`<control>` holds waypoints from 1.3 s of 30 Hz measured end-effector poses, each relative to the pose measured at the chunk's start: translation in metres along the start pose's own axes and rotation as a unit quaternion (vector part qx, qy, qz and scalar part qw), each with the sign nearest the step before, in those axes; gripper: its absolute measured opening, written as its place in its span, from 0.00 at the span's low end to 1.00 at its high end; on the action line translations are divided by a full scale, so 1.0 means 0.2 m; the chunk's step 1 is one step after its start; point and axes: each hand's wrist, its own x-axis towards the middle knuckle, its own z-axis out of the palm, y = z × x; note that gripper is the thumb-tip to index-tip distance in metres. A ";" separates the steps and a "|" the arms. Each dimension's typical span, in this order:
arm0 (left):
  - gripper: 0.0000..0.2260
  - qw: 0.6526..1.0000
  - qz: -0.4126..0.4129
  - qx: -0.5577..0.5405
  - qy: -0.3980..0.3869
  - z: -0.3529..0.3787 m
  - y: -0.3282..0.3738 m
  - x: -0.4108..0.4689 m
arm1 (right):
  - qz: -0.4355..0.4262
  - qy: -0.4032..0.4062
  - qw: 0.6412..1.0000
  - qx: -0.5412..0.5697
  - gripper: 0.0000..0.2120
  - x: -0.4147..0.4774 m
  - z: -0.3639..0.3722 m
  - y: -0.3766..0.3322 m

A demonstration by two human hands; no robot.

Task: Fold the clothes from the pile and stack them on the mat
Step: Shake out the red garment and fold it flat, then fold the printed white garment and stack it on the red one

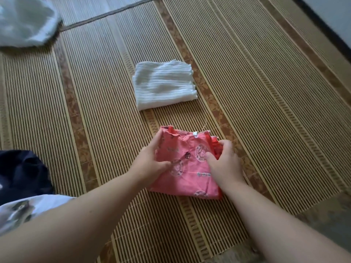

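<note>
A folded pink garment (191,179) with round white prints lies on the striped bamboo mat (266,92) in front of me. My left hand (152,160) grips its left edge, thumb on top and fingers curled round the side. My right hand (225,162) grips its right edge the same way, where red layers show. Beyond it, farther away on the mat, lies a folded white ribbed garment (164,84), apart from the pink one.
A white cloth (24,21) lies at the far left corner. Dark blue fabric (20,173) and a printed white piece (28,207) sit at my near left. The mat's edge and grey floor (326,215) lie to the near right; a dark border (326,25) runs at the far right.
</note>
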 end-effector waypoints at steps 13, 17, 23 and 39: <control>0.32 0.972 0.071 0.223 -0.023 -0.07 0.06 -0.02 | -0.113 -0.054 0.990 -0.058 0.21 0.03 -0.14 -0.07; 0.36 0.961 0.163 0.216 0.059 -0.19 0.25 0.00 | -0.205 0.011 0.977 -0.064 0.21 0.17 -0.25 -0.34; 0.38 0.957 0.188 0.158 0.156 -0.40 0.48 0.21 | -0.239 0.032 0.970 -0.043 0.23 0.49 -0.25 -0.69; 0.39 0.931 -0.041 0.314 0.181 -0.43 0.35 0.49 | -0.207 -0.044 0.922 -0.324 0.37 0.74 0.05 -0.72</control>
